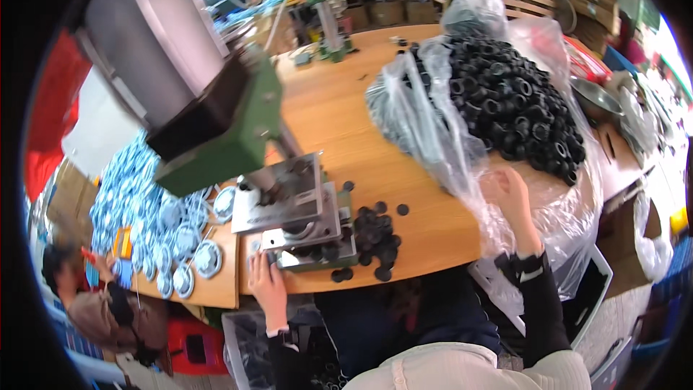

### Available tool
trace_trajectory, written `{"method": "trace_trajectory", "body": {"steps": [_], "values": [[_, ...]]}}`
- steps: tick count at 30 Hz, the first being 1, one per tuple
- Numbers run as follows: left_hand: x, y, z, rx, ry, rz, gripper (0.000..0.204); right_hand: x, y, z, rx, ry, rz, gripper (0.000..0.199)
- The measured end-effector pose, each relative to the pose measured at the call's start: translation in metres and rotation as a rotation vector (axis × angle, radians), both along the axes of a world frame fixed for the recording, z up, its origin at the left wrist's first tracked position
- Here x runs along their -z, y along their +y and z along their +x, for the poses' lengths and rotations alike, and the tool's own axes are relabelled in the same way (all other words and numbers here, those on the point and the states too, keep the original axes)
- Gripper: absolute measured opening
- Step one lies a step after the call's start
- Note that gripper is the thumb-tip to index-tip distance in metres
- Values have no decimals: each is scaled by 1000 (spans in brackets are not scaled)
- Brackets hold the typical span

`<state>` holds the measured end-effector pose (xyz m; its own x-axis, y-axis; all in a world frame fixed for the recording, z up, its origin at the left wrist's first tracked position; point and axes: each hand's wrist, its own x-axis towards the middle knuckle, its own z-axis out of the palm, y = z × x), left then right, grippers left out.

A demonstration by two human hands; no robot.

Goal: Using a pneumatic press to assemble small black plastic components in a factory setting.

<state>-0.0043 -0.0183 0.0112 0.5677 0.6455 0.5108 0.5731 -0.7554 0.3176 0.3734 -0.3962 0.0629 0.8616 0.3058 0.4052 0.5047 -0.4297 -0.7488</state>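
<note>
My left hand rests at the table's front edge, against the lower left corner of the press's metal die. Its fingers are stretched out and slightly apart. My right hand is over the clear plastic sheeting, just in front of a big heap of black ring-shaped plastic parts. Its fingers look curled together; what they hold, if anything, is too blurred to make out. Small black round pieces lie scattered right of the die, and some sit in its lower opening.
The green press head stands over the table's left side. Beyond it spreads a pile of light blue round parts; a person sits there. A metal bowl is at far right. Below the table's edge, a bin holds dark parts.
</note>
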Motion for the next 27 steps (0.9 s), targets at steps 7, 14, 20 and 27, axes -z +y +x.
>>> {"method": "trace_trajectory", "body": {"steps": [7,14,20,27], "values": [[-51,-47,20,17,-495,-122,37,0,4,137,165,-495,-498,30],[-102,-63,95,265,-728,-330,40,8,17,154,265,-473,-425,26],[-111,-38,120,224,-752,-403,22,-34,-1,79,-297,612,703,29],[-98,-56,105,121,-561,-192,30,-93,33,-40,-618,776,747,38]]}}
